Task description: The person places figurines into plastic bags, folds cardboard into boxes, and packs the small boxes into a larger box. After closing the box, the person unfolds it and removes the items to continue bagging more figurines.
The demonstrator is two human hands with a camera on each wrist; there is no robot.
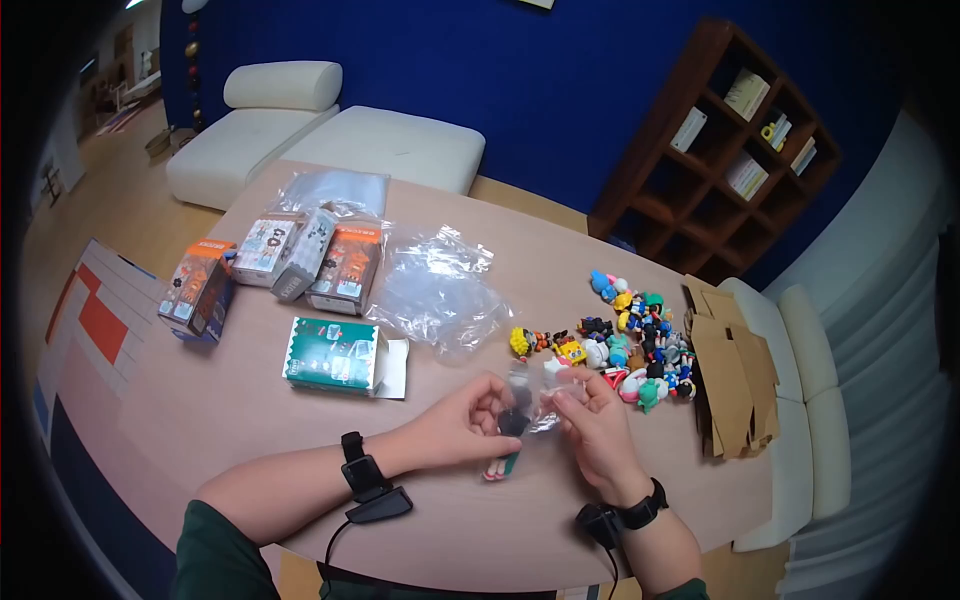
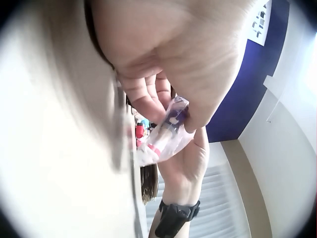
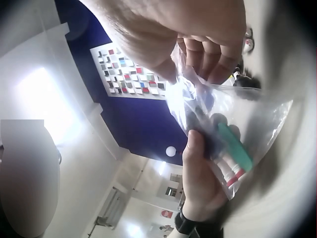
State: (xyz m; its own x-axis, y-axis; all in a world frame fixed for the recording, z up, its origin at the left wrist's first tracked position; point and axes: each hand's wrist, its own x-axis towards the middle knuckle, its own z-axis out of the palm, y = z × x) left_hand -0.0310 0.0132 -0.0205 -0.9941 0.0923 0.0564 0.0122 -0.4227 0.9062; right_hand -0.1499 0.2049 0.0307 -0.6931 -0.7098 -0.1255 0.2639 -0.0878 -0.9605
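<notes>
A clear plastic bag (image 3: 267,109) hangs between the two hands, above the near part of the table. Inside it lies a small figure (image 1: 514,424) with dark, green and pale parts and red-banded ends. The left hand (image 1: 462,425) pinches the bag and figure between thumb and fingers. The right hand (image 1: 602,437) pinches the bag's clear film at its other side. In the right wrist view the left hand (image 3: 200,181) grips the bag from below, its fingers showing through the film. Which end of the bag is open I cannot tell.
Several small toy figures (image 1: 640,340) are piled right of centre, beside flattened cardboard (image 1: 735,385). A green box (image 1: 330,355) with its flap out lies at the left. Behind it stand more boxes (image 1: 345,275), with crumpled clear bags (image 1: 435,285) to their right.
</notes>
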